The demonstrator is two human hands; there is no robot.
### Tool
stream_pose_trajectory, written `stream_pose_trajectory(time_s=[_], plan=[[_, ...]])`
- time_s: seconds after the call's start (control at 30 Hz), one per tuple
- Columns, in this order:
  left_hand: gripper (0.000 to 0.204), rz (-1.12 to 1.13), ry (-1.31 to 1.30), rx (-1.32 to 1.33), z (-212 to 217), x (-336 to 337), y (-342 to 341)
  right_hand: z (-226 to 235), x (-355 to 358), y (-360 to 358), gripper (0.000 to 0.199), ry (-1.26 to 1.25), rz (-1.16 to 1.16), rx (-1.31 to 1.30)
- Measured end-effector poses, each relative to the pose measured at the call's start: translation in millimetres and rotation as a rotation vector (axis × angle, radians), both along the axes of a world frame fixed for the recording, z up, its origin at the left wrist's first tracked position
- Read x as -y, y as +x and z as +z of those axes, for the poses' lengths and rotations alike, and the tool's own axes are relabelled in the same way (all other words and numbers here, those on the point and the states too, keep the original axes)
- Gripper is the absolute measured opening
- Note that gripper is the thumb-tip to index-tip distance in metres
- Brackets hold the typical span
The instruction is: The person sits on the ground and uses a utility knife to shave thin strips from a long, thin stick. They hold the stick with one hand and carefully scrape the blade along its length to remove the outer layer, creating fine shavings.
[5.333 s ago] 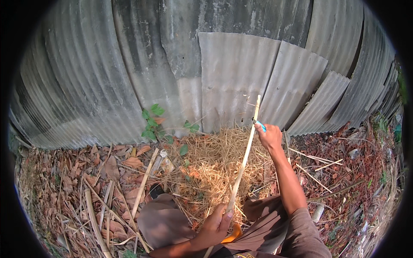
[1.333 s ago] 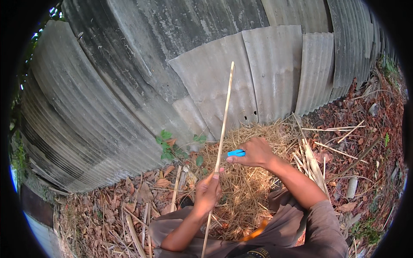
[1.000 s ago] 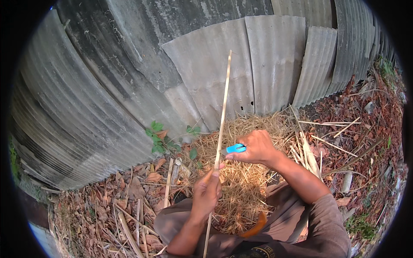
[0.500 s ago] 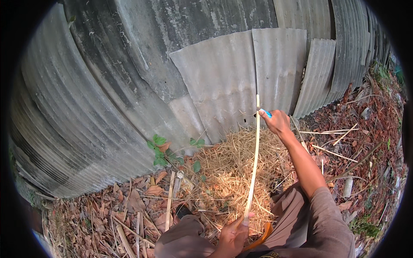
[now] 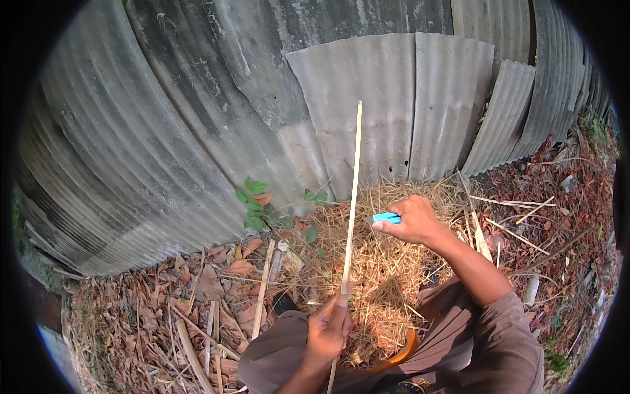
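Half a second earlier our right hand [image 5: 412,220] was out at the stick's [image 5: 352,210] far tip; it came back to mid-length, fingers wrapped round a blue knife [image 5: 386,217] just right of it. Our left hand [image 5: 328,326] pinched the near end upright, suggesting another shaving stroke.

My right hand [image 5: 412,220] wraps the small blue-handled tool [image 5: 386,217], so I cannot tell its blade. The long pale bamboo strip [image 5: 350,217] passes behind my left hand [image 5: 328,328] and runs off the near edge. The curved orange thing [image 5: 401,348] is mostly buried under my brown trouser cloth [image 5: 459,335].
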State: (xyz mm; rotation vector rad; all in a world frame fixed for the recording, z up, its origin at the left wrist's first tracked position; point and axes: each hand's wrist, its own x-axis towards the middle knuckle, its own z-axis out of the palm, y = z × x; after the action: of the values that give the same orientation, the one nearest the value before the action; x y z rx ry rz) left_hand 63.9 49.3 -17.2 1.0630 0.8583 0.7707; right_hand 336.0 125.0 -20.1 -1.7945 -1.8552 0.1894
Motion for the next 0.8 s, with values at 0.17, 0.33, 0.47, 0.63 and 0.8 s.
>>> stream_pose_trajectory(time_s=[0.17, 0.33, 0.47, 0.63, 0.8], plan=[[0.042, 0.057, 0.104, -0.102, 9.4, -4.4, 13.8, 0.4, 14.5, -33.6, 0.066, 0.13, 0.259, 0.065], [0.033, 0.035, 0.233, -0.137, 15.3, -0.9, 29.7, -7.4, 4.5, -24.1, 0.068, 0.336, 0.262, 0.106], [0.041, -0.031, 0.178, -0.146, 17.7, -0.7, 38.7, -7.3, -6.0, -7.6, 0.07, 0.456, 0.241, 0.065], [0.04, -0.095, 0.157, -0.015, 10.2, 9.3, 52.5, -16.7, -20.1, 34.0, 0.073, 0.414, -0.039, 0.152], [0.04, -0.123, 0.159, -0.068, 14.9, 19.2, 57.0, -24.5, -17.5, 50.2, 0.078, 0.48, -0.001, 0.045]])
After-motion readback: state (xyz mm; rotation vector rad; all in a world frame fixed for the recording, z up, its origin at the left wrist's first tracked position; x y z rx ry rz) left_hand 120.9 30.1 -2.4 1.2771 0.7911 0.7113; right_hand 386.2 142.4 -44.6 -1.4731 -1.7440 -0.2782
